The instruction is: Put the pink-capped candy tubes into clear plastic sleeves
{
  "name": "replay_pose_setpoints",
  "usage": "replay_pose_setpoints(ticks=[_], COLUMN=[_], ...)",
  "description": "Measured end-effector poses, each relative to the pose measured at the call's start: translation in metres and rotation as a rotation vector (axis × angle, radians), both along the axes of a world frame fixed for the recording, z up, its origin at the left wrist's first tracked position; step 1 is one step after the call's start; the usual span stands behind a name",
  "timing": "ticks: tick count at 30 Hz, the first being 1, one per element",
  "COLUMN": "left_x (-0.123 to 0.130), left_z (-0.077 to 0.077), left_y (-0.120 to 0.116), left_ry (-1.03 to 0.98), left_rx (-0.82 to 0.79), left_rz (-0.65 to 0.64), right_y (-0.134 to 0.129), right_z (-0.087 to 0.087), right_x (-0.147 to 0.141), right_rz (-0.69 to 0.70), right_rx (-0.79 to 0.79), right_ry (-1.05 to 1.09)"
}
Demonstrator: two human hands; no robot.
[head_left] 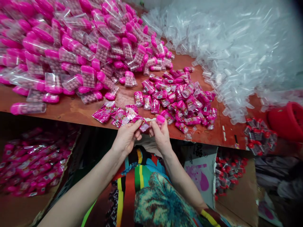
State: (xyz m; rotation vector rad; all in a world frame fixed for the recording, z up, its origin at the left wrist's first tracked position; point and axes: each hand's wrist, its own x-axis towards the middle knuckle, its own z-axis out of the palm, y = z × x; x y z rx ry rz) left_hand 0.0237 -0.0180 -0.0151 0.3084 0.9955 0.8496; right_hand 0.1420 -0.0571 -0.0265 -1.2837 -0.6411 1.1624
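Observation:
My left hand [126,137] pinches a pink printed wrapper [144,126] at the table's front edge. In my right hand [161,137], closed fingers hold a small container with a pink cap [160,119]; its body is mostly hidden by the fingers. The wrapper reaches across to the right fingertips; whether it goes around the container I cannot tell. Beside my left hand lie flat pink wrappers [104,112]. Just beyond both hands is a heap of small containers in pink printed wrappers [180,97].
Clear candy containers with pink caps [88,77] are piled at the left, and clear empty tubes [224,53] at the right. A red bucket [287,121] stands beside red-capped jars [259,135]. Open cardboard boxes [241,195] below the table hold wrapped pink containers [35,164] and red-capped jars.

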Motion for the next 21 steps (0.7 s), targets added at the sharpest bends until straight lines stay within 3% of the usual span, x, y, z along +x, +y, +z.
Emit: replay_pose_setpoints(ticks=[6, 12, 17, 21], left_x=[0.003, 0.006, 0.007, 0.007], left_z=[-0.001, 0.0, 0.006, 0.006], left_y=[0.004, 0.001, -0.002, -0.002], left_ry=[-0.064, -0.041, -0.049, -0.006], left_rx=[-0.007, -0.02, 0.007, 0.008], left_rz=[0.056, 0.07, 0.003, 0.065], right_y=[-0.022, -0.029, -0.029, -0.03], right_z=[0.01, 0.004, 0.002, 0.004], right_x=[0.001, -0.005, -0.005, -0.003], right_rz=[0.182, 0.212, 0.226, 0.252], right_rx=[-0.001, -0.066, -0.072, -0.072], right_ry=[0.021, -0.029, 0.0, 0.012])
